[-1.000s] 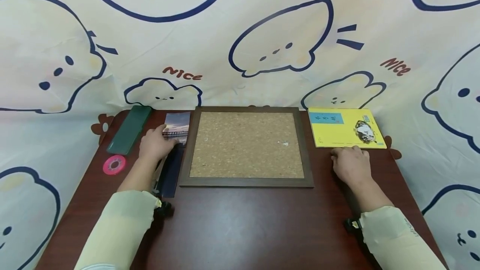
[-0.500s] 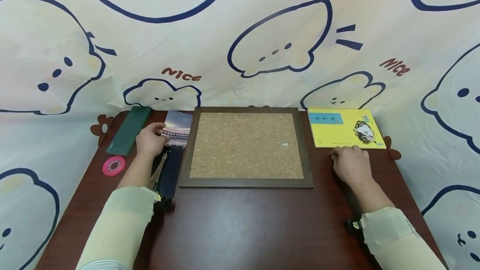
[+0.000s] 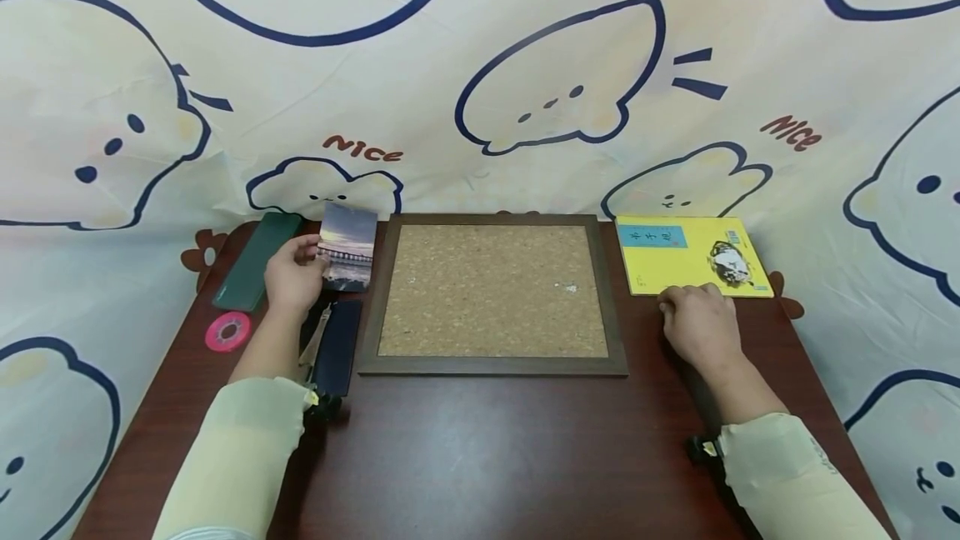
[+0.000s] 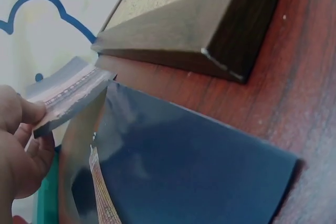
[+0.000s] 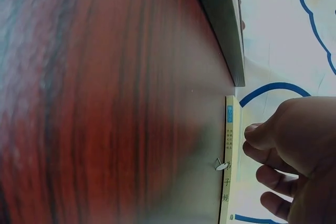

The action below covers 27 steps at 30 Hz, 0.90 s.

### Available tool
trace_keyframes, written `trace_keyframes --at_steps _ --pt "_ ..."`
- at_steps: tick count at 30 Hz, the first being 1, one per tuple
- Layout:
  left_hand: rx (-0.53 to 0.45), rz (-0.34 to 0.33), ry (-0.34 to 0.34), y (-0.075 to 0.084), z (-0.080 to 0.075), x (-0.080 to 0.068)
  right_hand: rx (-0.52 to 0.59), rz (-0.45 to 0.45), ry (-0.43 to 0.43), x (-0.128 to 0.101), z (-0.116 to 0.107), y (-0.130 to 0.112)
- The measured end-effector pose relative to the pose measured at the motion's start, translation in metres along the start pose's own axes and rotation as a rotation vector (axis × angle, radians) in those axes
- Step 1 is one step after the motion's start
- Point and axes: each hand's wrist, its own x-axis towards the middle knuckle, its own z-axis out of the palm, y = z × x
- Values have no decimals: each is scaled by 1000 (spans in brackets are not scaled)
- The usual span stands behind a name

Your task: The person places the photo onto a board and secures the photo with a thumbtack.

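Observation:
My left hand [image 3: 292, 275] pinches a photo print [image 3: 347, 250] of a dusky sky and a long bridge between thumb and fingers. In the left wrist view the print [image 4: 73, 90] is raised and tilted, held by its near edge. Beneath it on the table lies a dark blue picture [image 4: 184, 156] with a pointed tower on its left part. My right hand [image 3: 701, 327] is by the front edge of a yellow book [image 3: 690, 261]. Its fingers hang loosely curled and hold nothing in the right wrist view. A small silvery thumbtack-like piece [image 5: 221, 166] is beside the book's spine.
A cork board [image 3: 491, 290] in a brown frame lies at the middle back of the reddish-brown table [image 3: 495, 448]. A green case [image 3: 257, 261] and a pink ring-shaped roll [image 3: 228, 331] are at the left. A cloth [image 3: 420, 90] with cartoon drawings hangs behind.
My left hand has picked up the bridge photo and drawn it up and slightly left, uncovering the top of the dark blue picture. My right hand has stayed nearly still.

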Motion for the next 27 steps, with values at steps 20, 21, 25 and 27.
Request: trace_keyframes --at_steps 20,21,25,27 --pt "-280 71 24 37 -2 -28 33 1 41 9 5 -22" --pt "-294 74 17 38 -1 -29 38 -2 45 9 5 -23" --pt "-342 98 -5 38 6 -34 45 -19 65 11 7 -29" --pt "-358 107 -11 39 9 -36 49 -31 73 13 8 -31"
